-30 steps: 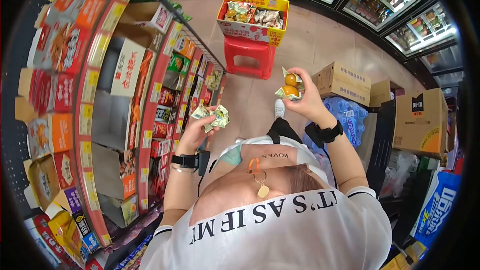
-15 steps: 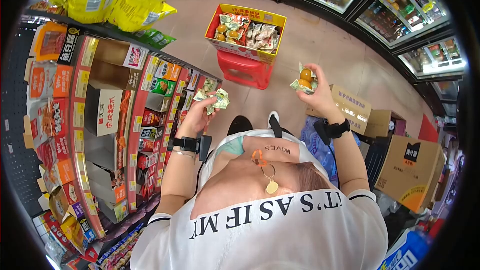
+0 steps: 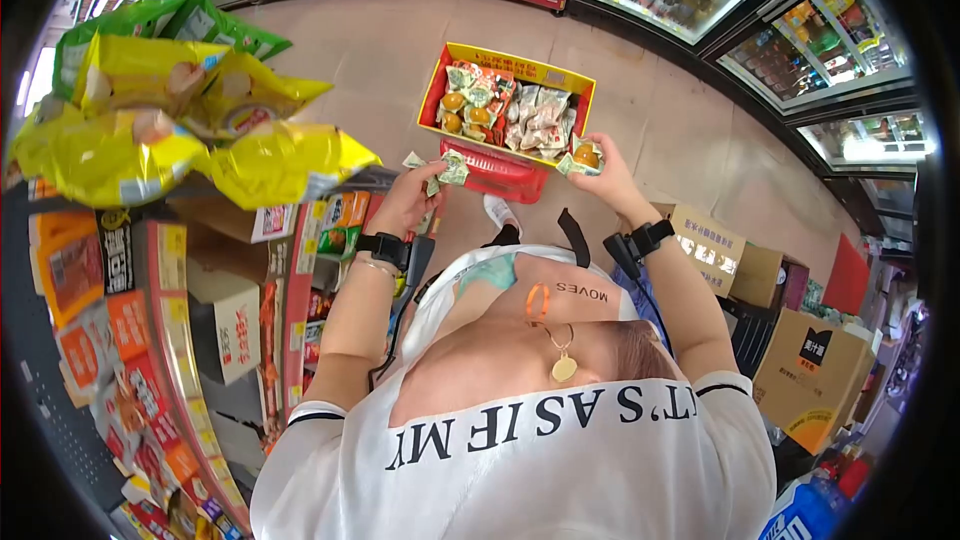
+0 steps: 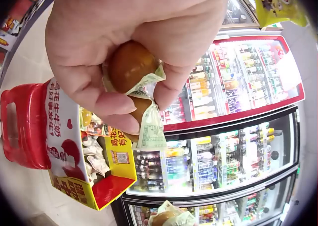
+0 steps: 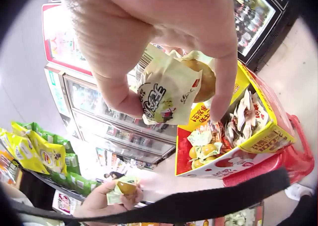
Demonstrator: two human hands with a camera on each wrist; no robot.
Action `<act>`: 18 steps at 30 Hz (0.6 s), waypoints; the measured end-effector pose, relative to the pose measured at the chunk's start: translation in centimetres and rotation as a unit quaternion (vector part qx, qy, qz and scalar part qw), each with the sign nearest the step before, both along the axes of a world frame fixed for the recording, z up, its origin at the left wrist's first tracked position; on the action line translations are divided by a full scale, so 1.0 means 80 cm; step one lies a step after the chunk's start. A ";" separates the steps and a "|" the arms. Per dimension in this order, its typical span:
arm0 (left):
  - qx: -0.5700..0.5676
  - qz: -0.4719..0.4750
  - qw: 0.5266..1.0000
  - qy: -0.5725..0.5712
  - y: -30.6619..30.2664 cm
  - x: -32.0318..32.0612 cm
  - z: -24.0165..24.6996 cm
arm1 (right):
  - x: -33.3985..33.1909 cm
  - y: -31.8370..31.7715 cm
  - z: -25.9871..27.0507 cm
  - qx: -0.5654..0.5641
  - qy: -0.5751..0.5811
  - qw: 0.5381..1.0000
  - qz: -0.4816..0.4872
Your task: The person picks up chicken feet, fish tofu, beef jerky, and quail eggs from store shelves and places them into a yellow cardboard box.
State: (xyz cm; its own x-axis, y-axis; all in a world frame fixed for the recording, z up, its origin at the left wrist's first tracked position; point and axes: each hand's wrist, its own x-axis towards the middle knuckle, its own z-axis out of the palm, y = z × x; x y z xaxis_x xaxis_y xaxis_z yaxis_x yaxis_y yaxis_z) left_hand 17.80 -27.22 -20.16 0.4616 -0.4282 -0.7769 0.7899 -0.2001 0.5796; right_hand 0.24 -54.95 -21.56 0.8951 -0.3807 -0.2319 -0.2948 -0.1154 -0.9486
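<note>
Vacuum-packed brown eggs [image 4: 131, 67] in pale green wrappers are pinched between the thumb and fingers of my left hand [image 3: 408, 202], just off the box's near left corner. My right hand [image 3: 618, 183] grips more of these packets [image 5: 169, 89], and a brown egg shows beside the printed wrapper. In the head view that hand overlaps the near right corner of a red and yellow carton [image 3: 560, 78]. Inside the carton, egg packets [image 3: 477, 116] lie on the left and whitish packets [image 3: 537, 120] on the right. It stands on a red plastic stool [image 3: 500, 178].
Snack shelves [image 3: 175, 275] run along the left, with yellow snack bags [image 3: 270, 165] jutting out above them. Cardboard boxes [image 3: 812, 370] stand at the right. Glass-door drink coolers [image 3: 820, 50] line the far right, and tiled floor [image 3: 350, 50] lies between.
The carton and stool now appear closer to me. My right hand, still with its packets, has come to the carton's near right corner; my left hand has also drawn nearer the carton.
</note>
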 end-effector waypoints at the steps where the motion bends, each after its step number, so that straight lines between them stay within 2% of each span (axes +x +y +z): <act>1: -0.008 0.007 1.000 0.013 -0.005 0.013 -0.002 | 0.012 -0.001 -0.002 -0.001 0.002 1.000 -0.003; 4: -0.015 -0.001 0.999 0.029 -0.007 0.041 -0.004 | 0.049 0.002 -0.005 0.036 0.015 0.999 -0.004; 6: -0.021 0.012 0.999 0.032 -0.012 0.058 -0.001 | 0.085 0.003 -0.003 0.178 0.137 0.973 -0.042; 8: -0.017 0.015 0.999 0.033 -0.007 0.069 -0.010 | 0.116 -0.002 -0.017 0.220 0.168 0.960 -0.045; 10: 0.010 0.050 0.998 0.045 -0.001 0.074 -0.022 | 0.148 -0.008 -0.052 0.368 0.204 0.907 -0.033; 11: 0.014 0.046 0.997 0.055 0.004 0.075 -0.023 | 0.162 -0.010 -0.066 0.398 0.218 0.890 -0.027; 14: -0.004 0.057 0.996 0.073 0.024 0.075 -0.055 | 0.202 0.000 -0.089 0.416 0.248 0.873 -0.059; 15: 0.021 0.077 0.994 0.071 0.022 0.070 -0.046 | 0.212 0.002 -0.097 0.422 0.238 0.874 -0.046; 18: 0.048 0.116 0.991 0.055 0.017 0.065 -0.046 | 0.250 0.017 -0.125 0.407 0.272 0.863 -0.120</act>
